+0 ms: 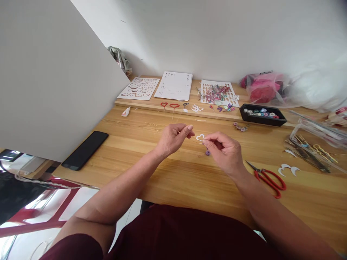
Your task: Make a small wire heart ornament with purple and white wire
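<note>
My right hand point(225, 150) is closed in a pinch on a small white heart-shaped cutout point(200, 137), held above the wooden table. My left hand point(176, 138) is beside it, thumb and fingers pressed together; a faint thin line runs between the hands, but what the left fingers hold is too fine to make out. Just under the right fingertips a small purple spool point(208, 153) shows, partly hidden. Red-handled scissors point(271, 180) lie to the right of my right wrist. White crescent cutouts point(295, 170) rest beyond them.
A raised ledge at the back carries sheets of cutouts point(139, 88), wrapped red hearts point(174, 105) and a black tray point(262, 115) of spools. A glue bottle point(126, 111) and a phone point(85, 150) lie left. A clear pouch point(320, 139) with metal pieces is at right.
</note>
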The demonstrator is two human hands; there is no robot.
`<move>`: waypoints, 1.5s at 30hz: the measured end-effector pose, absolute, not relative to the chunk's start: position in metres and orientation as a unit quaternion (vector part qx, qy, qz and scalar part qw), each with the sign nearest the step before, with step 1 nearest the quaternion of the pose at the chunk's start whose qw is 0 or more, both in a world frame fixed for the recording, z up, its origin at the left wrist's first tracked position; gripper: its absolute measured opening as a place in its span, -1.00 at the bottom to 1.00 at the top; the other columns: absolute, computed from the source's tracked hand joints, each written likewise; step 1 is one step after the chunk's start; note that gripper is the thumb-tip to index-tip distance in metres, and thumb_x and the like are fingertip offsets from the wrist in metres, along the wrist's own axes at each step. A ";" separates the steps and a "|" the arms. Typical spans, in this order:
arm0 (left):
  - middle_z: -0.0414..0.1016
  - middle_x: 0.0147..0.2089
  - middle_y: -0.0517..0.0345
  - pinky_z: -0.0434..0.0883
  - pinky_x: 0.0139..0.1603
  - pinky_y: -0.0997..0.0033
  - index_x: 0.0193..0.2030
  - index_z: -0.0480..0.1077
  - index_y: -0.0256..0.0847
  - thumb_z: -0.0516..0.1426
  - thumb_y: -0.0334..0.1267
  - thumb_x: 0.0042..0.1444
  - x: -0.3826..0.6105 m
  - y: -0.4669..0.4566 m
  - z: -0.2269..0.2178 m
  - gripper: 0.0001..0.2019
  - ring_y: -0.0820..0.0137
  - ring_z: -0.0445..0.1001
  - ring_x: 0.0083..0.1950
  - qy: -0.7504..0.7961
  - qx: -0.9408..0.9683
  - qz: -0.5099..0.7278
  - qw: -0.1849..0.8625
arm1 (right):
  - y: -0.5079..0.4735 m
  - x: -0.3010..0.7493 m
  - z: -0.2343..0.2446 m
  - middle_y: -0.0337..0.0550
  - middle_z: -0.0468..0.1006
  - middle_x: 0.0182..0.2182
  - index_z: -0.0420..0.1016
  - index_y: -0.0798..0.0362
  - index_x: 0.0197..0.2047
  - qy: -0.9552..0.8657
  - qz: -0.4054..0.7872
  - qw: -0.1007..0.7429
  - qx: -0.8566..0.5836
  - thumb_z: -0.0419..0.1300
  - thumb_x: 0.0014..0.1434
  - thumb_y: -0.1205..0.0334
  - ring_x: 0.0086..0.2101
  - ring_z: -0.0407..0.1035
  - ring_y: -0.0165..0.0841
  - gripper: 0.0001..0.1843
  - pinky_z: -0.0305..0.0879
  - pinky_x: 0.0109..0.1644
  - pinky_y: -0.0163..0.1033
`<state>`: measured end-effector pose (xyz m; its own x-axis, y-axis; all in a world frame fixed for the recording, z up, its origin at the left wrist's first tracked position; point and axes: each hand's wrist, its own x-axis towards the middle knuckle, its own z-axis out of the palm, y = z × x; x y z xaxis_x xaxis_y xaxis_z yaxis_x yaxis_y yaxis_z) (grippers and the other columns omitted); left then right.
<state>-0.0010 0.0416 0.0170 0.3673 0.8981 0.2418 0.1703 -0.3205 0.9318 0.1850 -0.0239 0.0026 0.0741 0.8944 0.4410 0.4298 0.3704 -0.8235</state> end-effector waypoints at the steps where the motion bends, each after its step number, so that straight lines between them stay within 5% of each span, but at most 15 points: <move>1: 0.62 -0.35 0.02 0.44 -0.19 0.41 -0.34 0.57 -0.30 0.08 0.00 0.28 0.001 0.043 0.012 -0.58 0.36 0.56 -0.28 0.374 0.699 0.415 0.447 | -0.023 0.185 0.002 -0.23 0.55 -0.45 0.55 0.03 -0.31 -0.644 0.224 0.520 -0.514 0.28 0.20 0.23 -0.51 0.35 -0.44 -0.93 0.30 -0.43 -0.29; 7: 0.64 -0.17 -0.02 0.44 -0.12 0.41 0.00 0.53 -0.29 0.17 -0.07 0.22 0.001 0.042 -0.007 -0.64 0.35 0.57 -0.14 0.340 0.679 0.414 0.502 | -0.021 0.184 -0.004 -0.24 0.56 -0.43 0.53 0.03 -0.32 -0.652 0.230 0.509 -0.513 0.27 0.21 0.26 -0.53 0.34 -0.46 -0.94 0.26 -0.44 -0.30; 14: 0.62 -0.35 0.02 0.44 -0.16 0.39 -0.34 0.57 -0.29 0.09 0.10 0.25 -0.006 0.045 -0.010 -0.53 0.37 0.55 -0.29 0.374 0.638 0.448 0.503 | -0.021 0.183 -0.010 -0.26 0.53 -0.45 0.54 0.02 -0.33 -0.661 0.209 0.486 -0.532 0.27 0.21 0.25 -0.52 0.26 -0.47 -0.93 0.17 -0.45 -0.30; 20: 0.66 -0.15 0.02 0.40 -0.19 0.40 -0.14 0.59 -0.26 0.24 -0.07 0.14 -0.007 0.045 -0.009 -0.70 0.35 0.54 -0.20 0.357 0.715 0.357 0.484 | -0.021 0.183 -0.011 -0.26 0.51 -0.48 0.54 0.00 -0.31 -0.670 0.203 0.460 -0.546 0.26 0.23 0.22 -0.51 0.28 -0.43 -0.92 0.17 -0.43 -0.27; 27: 0.64 -0.32 0.10 0.34 -0.27 0.44 -0.32 0.62 -0.22 0.29 -0.21 0.02 -0.005 0.045 -0.010 -0.86 0.42 0.46 -0.33 0.358 0.733 0.310 0.488 | -0.023 0.180 -0.009 -0.22 0.54 -0.45 0.55 -0.02 -0.30 -0.699 0.146 0.433 -0.550 0.25 0.24 0.24 -0.49 0.33 -0.39 -0.93 0.20 -0.42 -0.25; 45: 0.43 -0.53 0.22 0.15 -0.53 0.54 -0.41 0.56 -0.30 0.28 -0.19 -0.04 -0.004 0.042 -0.007 -0.81 0.57 0.20 -0.53 0.394 0.689 0.297 0.531 | -0.024 0.178 -0.009 -0.21 0.55 -0.45 0.55 -0.03 -0.29 -0.700 0.139 0.432 -0.552 0.25 0.23 0.24 -0.49 0.33 -0.38 -0.95 0.22 -0.39 -0.23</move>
<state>-0.0041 0.0421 -0.0069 0.5140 0.8578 -0.0093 0.2271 -0.1256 0.9657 0.1776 -0.0240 -0.0090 -0.0182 0.8924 0.4510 0.6517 0.3527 -0.6715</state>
